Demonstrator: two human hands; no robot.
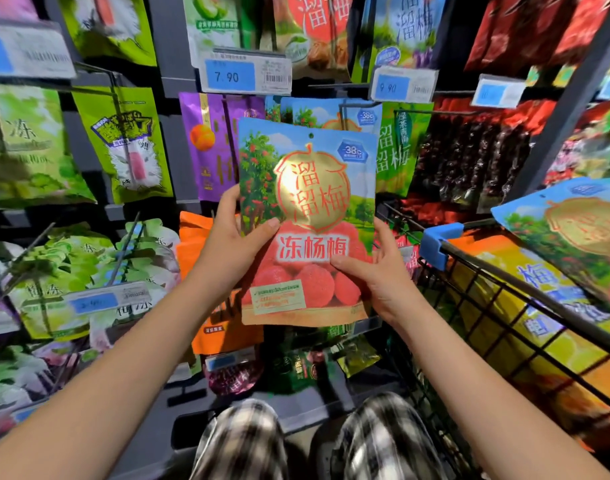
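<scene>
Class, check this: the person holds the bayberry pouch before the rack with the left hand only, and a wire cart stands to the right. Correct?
Not quite. The head view shows both hands holding the pouch: the left hand at its left edge, the right hand at its right edge. The wire cart does stand to the right.

Hard to make out
The price tag [30, 51] up-left of the red pouch [307, 220] is blurred; matching pouches [331, 112] behind it are mostly hidden.

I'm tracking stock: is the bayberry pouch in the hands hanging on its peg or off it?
Off it. The left hand and right hand hold the bayberry pouch free; nothing passes through its hang hole.
</scene>
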